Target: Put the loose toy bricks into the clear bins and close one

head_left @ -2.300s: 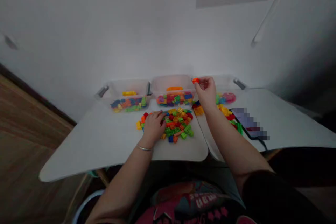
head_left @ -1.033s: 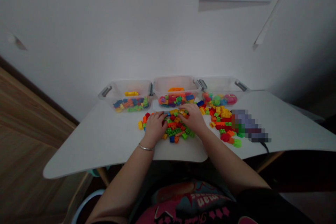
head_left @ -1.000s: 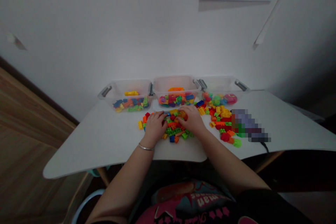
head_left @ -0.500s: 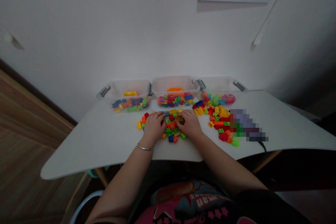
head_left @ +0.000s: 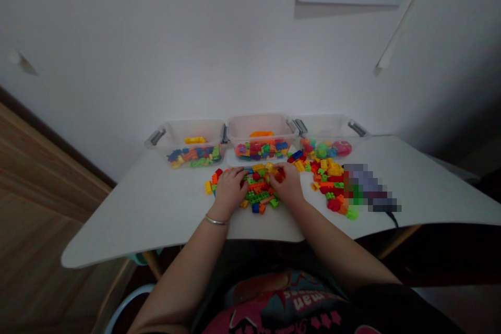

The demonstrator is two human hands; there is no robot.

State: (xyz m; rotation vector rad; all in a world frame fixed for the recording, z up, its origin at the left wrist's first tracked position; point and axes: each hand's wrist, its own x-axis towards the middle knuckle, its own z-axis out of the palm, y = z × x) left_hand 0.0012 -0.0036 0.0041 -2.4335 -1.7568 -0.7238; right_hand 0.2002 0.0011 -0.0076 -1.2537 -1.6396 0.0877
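Toy building bricks [head_left: 256,197] lie in a loose heap on the white worktop [head_left: 156,214], right between my hands and partly under them. My left hand [head_left: 231,188] rests over the heap's left side, fingers bent; whether it grips a brick, I can't tell. My right hand [head_left: 287,182] is curled at the other side, thumb and fingertips close to a yellow brick [head_left: 271,167], but I can't make out whether they have closed on it.

The pieces overlap, so I judge that tugging one out could drag its neighbours along or tip the pile. A sideways sweep of my right hand might push bricks into the second heap [head_left: 332,180], mixing the two. A careless forearm could knock pieces over the near edge, since the worktop looks smooth enough to let them slide.

The bricks look like hard plastic, blocky and studded, in red, green, yellow, orange and blue. Behind them stand three clear, thin-walled bins: left bin [head_left: 195,129], middle bin [head_left: 261,122] and right bin [head_left: 323,124], with grey side clips and coloured pieces inside. My bracelet [head_left: 216,220] is a slim, shiny band.
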